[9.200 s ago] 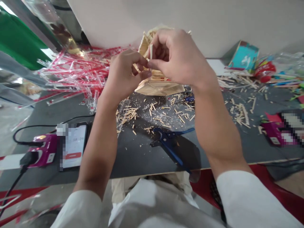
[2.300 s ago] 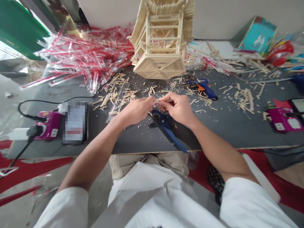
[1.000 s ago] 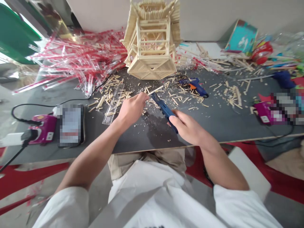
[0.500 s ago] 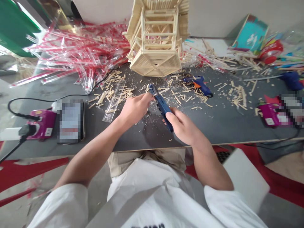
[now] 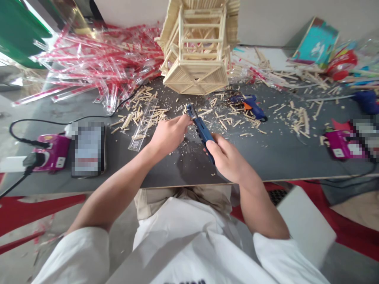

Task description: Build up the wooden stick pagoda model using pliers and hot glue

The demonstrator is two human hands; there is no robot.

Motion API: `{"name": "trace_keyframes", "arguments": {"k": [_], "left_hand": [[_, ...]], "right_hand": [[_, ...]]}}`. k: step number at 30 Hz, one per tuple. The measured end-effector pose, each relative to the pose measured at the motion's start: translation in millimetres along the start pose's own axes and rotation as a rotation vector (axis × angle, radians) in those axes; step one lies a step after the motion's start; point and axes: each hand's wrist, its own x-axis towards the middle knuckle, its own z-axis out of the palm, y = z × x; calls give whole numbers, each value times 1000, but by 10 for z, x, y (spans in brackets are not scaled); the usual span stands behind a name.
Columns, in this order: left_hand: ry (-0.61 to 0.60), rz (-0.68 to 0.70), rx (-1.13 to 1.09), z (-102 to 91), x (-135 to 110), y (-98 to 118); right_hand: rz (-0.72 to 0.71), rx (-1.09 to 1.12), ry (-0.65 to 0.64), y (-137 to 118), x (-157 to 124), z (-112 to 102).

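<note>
My right hand (image 5: 226,156) is closed around blue-handled pliers (image 5: 201,130), their head pointing away from me to the upper left. At that head, the fingertips of my left hand (image 5: 170,134) are pinched together. Whatever sits between those fingertips is too small or hidden to make out. Short cut pieces of wooden stick (image 5: 136,114) lie scattered around both hands. Beyond them, a model building made of wooden sticks (image 5: 197,75) stands at the back of the dark table (image 5: 166,171).
A clear plastic ruler (image 5: 143,126) lies left of my hands. A blue glue gun (image 5: 251,106) rests to the right. Red-and-clear wrappers (image 5: 97,63) pile up at back left. A phone (image 5: 89,150) and a purple power strip (image 5: 53,152) are at left, with cables.
The view has shifted slightly, so the stick model appears a little further right. Both hands and the pliers keep nearly the same pose.
</note>
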Motion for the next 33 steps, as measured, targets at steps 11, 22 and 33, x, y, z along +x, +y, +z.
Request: {"name": "trace_keyframes", "arguments": {"k": [11, 22, 33], "left_hand": [[-17, -37, 15, 17, -3, 10], [24, -47, -33, 147, -20, -66], [-253, -117, 332, 29, 4, 150]], "right_hand": [[-22, -78, 30, -7, 18, 25], [83, -56, 25, 111, 117, 121], [208, -70, -201, 99, 104, -99]]}}
